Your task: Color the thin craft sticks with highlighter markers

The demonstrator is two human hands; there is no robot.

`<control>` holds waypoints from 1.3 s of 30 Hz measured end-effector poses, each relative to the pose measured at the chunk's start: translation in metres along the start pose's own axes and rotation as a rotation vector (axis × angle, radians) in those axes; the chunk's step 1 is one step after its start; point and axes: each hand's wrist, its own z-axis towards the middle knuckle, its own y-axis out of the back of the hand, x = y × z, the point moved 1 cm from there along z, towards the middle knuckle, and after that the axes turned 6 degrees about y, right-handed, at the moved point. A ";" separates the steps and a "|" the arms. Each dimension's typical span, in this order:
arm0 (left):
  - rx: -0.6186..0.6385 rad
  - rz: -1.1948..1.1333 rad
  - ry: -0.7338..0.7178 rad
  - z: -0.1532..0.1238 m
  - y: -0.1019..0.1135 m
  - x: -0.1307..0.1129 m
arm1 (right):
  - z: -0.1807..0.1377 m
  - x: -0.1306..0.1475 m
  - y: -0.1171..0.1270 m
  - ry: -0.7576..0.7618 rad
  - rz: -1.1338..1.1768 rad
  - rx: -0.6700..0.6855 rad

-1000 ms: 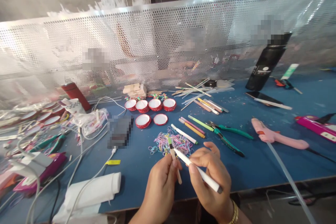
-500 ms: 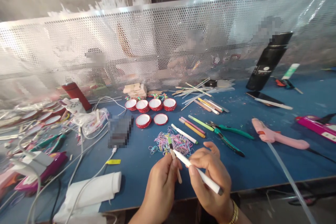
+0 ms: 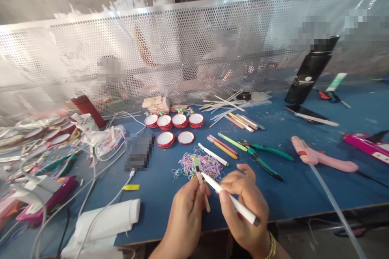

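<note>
Pinched in my left hand (image 3: 186,206) is a thin wooden craft stick (image 3: 197,173), its far end coloured green with a black band below. My right hand (image 3: 244,206) grips a white marker pen (image 3: 235,205) like a pencil, dark end toward me. The marker's tip is close beside the stick; whether they touch I cannot tell. Behind both hands lies a pile of pastel rubber bands (image 3: 211,165). Several more markers rest past it, among them a white marker (image 3: 213,154) and an orange marker (image 3: 225,150).
Red-rimmed lids (image 3: 165,139) stand in rows beyond the bands. To the right are green-handled pliers (image 3: 264,166) and a pink glue gun (image 3: 323,158) with a long glue stick. A phone (image 3: 139,153), white cables and a white roll (image 3: 106,219) lie left. A perforated metal screen (image 3: 170,48) runs behind.
The marker's tip has shifted very slightly away from the stick, to the right. Both hands otherwise keep their grip and place.
</note>
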 end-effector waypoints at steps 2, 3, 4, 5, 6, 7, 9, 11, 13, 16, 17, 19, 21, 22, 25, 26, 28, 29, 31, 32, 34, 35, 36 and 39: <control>0.001 -0.001 -0.004 0.000 0.000 0.000 | -0.001 0.000 0.000 0.003 0.007 0.019; 0.001 -0.002 -0.005 0.001 0.000 0.000 | -0.002 0.000 -0.001 0.004 0.009 0.028; 0.002 -0.005 -0.007 0.001 -0.001 0.000 | -0.002 0.000 -0.001 0.006 0.010 0.036; 0.002 -0.008 -0.008 0.001 -0.001 0.000 | -0.002 0.000 -0.001 0.010 0.009 0.042; 0.000 -0.012 -0.012 0.001 -0.001 0.000 | -0.002 0.000 -0.001 0.012 0.007 0.043; -0.003 -0.013 -0.015 0.001 -0.001 0.000 | -0.002 0.000 -0.001 0.015 0.004 0.039; -0.012 -0.008 -0.018 0.001 -0.001 0.000 | -0.001 0.000 -0.001 0.015 -0.006 0.024; -0.018 -0.003 -0.015 0.001 -0.001 -0.001 | 0.000 0.000 0.000 0.014 -0.013 0.005; -0.014 -0.004 -0.008 0.001 0.000 -0.001 | 0.000 0.001 0.000 0.014 -0.009 -0.001; -0.009 -0.009 -0.007 0.001 0.000 -0.001 | 0.000 0.000 0.000 0.013 0.003 0.012; -0.007 -0.008 -0.010 0.001 0.000 -0.002 | -0.001 0.000 0.000 0.011 0.005 0.019; -0.004 -0.005 -0.016 0.001 0.000 -0.002 | -0.001 0.000 -0.001 0.014 0.004 0.025; -0.007 -0.009 -0.017 0.000 0.000 -0.002 | -0.001 0.001 -0.001 0.016 -0.007 0.022; -0.011 -0.012 -0.014 0.000 0.000 -0.002 | 0.000 0.001 -0.001 0.015 -0.012 0.017; -0.015 -0.022 -0.009 0.000 -0.001 -0.001 | 0.001 0.001 0.000 0.011 -0.018 0.000; -0.012 -0.025 -0.007 0.000 -0.001 -0.002 | 0.001 0.001 0.000 0.010 -0.014 0.000; -0.007 -0.031 -0.009 0.000 -0.001 -0.002 | 0.001 0.001 0.000 0.011 -0.007 0.007; -0.006 -0.033 -0.011 0.001 -0.001 -0.002 | 0.001 0.001 0.000 0.012 -0.005 0.014; -0.008 -0.035 -0.014 0.001 -0.001 -0.003 | 0.000 0.001 -0.001 0.013 -0.002 0.030; -0.010 -0.036 -0.015 0.001 -0.001 -0.003 | 0.000 0.001 -0.001 0.014 -0.004 0.035; -0.014 -0.035 -0.013 0.001 -0.001 -0.003 | 0.000 0.000 -0.001 0.013 -0.013 0.033; -0.016 -0.033 -0.011 0.001 -0.001 -0.003 | 0.000 0.000 -0.001 0.010 -0.017 0.028; -0.015 -0.032 -0.009 0.001 -0.001 -0.003 | 0.000 0.000 0.000 0.007 -0.021 0.021; -0.020 -0.029 -0.007 0.000 0.000 -0.003 | 0.000 0.000 0.000 0.002 -0.013 0.016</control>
